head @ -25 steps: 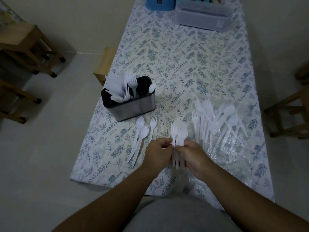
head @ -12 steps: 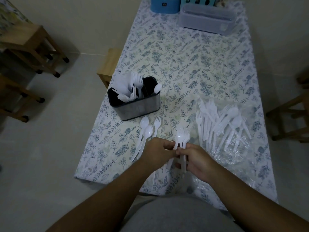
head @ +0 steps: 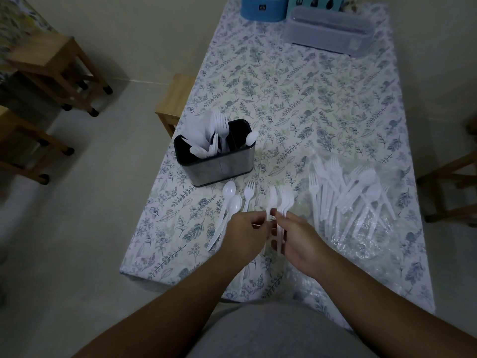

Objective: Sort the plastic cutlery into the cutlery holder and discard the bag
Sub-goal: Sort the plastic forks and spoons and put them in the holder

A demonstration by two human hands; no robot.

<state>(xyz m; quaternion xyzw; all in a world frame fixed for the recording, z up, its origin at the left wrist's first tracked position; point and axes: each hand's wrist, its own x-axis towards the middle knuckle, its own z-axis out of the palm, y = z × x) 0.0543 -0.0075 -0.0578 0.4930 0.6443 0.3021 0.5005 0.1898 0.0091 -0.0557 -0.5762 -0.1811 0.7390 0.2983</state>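
Here a long surface (head: 296, 104) under a leaf-and-flower patterned cloth runs away from the viewer, standing on a pale floor (head: 77, 241) against a plain wall. At its far end stand a blue container (head: 263, 7) and a grey lidded box (head: 329, 32). A wooden stool (head: 175, 99) is tucked against the left edge of the surface, two more wooden stools (head: 49, 65) stand further left, and part of a wooden chair (head: 451, 189) shows at the right.

Near the left edge stands the cutlery holder (head: 215, 161), black inside with a metal wall; forks and other white pieces stand upright in its left part, and one spoon leans in its right part. Just in front of it, two spoons (head: 227, 202) and one fork (head: 249, 192) lie flat on the cloth. To the right, a loose pile of white forks and spoons (head: 348, 192) lies on the clear plastic bag (head: 361, 244), which is spread crumpled toward the near right corner.

Both hands meet over the near middle of the surface around a small bunch of forks (head: 281, 202), tines pointing away. The left hand (head: 245, 233) has its fingers curled and pinches at the handles from the left. The right hand (head: 302, 241) grips the handles from the right, thumb on top, and the handle ends show below its fingers.
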